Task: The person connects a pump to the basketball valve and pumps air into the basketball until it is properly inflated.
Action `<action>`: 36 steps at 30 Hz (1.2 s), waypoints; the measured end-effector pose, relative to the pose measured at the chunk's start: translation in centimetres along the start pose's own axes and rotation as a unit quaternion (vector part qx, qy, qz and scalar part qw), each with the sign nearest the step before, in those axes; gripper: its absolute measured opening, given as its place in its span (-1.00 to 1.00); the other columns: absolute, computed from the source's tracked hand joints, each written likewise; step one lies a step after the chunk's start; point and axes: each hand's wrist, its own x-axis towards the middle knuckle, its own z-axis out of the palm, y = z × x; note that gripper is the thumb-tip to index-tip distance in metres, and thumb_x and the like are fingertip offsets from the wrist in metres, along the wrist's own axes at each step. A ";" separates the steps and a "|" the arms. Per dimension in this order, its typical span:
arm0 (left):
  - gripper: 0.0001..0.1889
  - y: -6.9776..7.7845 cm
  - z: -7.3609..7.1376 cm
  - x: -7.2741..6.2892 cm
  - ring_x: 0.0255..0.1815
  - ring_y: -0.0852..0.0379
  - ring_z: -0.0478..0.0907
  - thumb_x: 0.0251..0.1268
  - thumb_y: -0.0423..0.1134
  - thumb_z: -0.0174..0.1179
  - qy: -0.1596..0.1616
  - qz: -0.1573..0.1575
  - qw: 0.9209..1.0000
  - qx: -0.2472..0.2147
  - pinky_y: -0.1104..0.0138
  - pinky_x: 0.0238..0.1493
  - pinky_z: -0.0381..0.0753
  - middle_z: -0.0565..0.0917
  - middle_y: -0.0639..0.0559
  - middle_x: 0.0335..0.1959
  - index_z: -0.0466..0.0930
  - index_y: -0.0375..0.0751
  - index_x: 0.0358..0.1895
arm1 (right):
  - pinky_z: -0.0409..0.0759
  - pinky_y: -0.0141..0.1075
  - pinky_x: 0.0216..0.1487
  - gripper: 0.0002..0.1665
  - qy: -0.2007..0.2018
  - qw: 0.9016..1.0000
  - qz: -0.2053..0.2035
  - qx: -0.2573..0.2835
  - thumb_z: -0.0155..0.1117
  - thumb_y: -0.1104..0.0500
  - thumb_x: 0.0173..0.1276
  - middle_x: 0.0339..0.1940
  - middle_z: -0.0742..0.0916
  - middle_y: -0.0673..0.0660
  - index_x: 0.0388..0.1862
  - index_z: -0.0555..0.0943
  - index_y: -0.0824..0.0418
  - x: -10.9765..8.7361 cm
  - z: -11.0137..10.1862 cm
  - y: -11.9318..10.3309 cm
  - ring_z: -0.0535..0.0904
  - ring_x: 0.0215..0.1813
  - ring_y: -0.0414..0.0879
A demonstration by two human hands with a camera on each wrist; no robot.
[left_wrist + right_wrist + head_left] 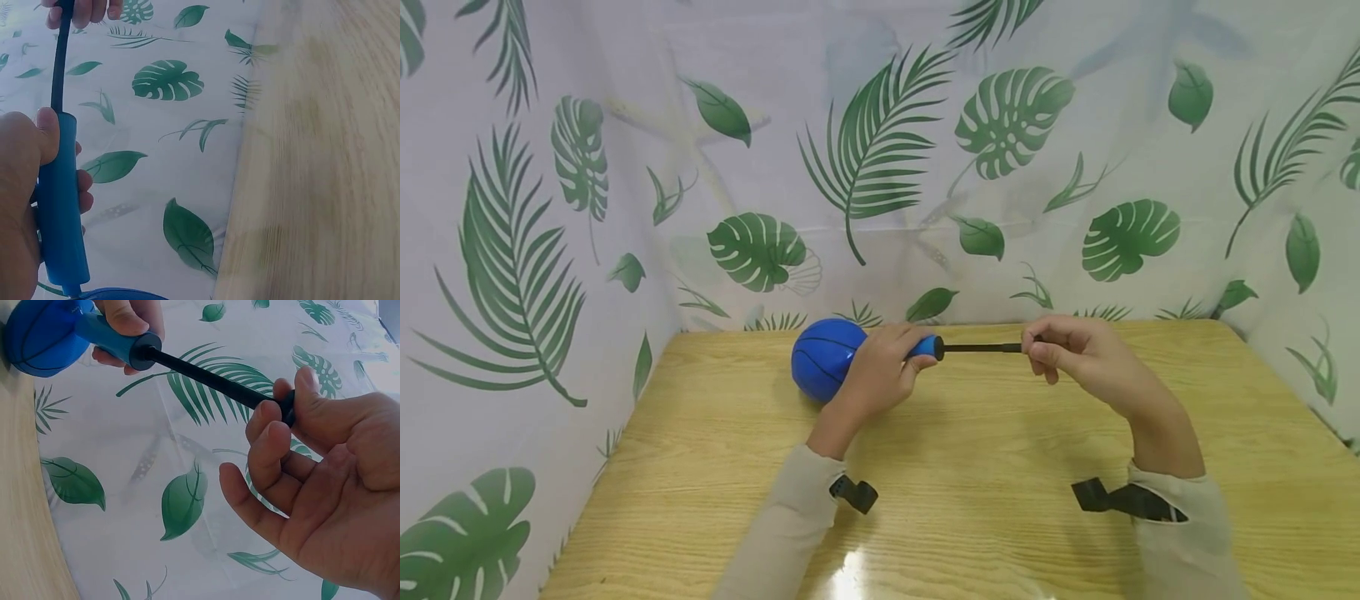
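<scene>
A small hand pump with a blue barrel [64,206] is joined at one end to a blue ball [820,360] marked with black lines. My left hand [880,367] grips the barrel, its thumb lying along the side near the open end. Out of that end runs a long black plunger rod [206,376]. At the rod's far tip, my right hand [1078,358] pinches the black end knob [288,407] between thumb and fingers. The ball sits left of my left hand, near the back of the table, and the pump lies level, pointing right.
The wooden table [970,500] stretches under both forearms. Close behind it hangs a white cloth [880,283] printed with green leaves, which also covers the left and right sides. Dark straps with small cameras [859,495] sit at both wrists.
</scene>
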 end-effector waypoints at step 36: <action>-0.63 1.1 1.2 0.1 0.09 -0.01 0.66 0.51 -0.11 0.16 -0.008 0.025 0.999 -0.025 0.16 0.16 0.65 0.70 -0.09 0.07 0.60 -0.25 0.21 | 0.60 -0.27 -0.34 -0.83 -0.049 0.996 0.071 0.018 0.10 0.25 0.61 -0.42 0.60 0.09 -0.14 0.59 0.33 1.6 2.8 1.4 0.52 -0.44 -0.08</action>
